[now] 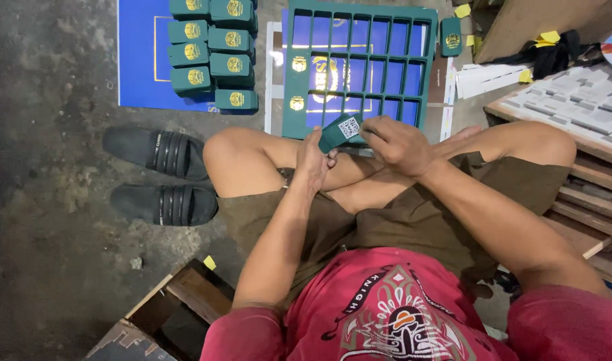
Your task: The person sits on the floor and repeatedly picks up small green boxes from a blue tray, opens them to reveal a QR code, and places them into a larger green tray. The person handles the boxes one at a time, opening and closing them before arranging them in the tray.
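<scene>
We grip one small dark-green folded card box (pixel 340 131) above our crossed legs: the left hand (pixel 314 164) closes around its lower end, and the right hand (pixel 397 144) pinches its upper edge. We judge the step in hand to be forming this box. The next move calls for firm, squared creases. Beyond lies the die-cut green card sheet with empty windows (pixel 357 67). Farther left, finished green boxes (pixel 213 53) stand stacked on a blue printed sheet (pixel 137 53).

On the concrete floor (pixel 45 80) lie a pair of black slip-on shoes (pixel 160 175), a blue printed sheet (pixel 137 60) carrying stacked green boxes (pixel 213 50), and a green die-cut grid sheet (pixel 356 63), beside wooden pallets (pixel 586 180).
</scene>
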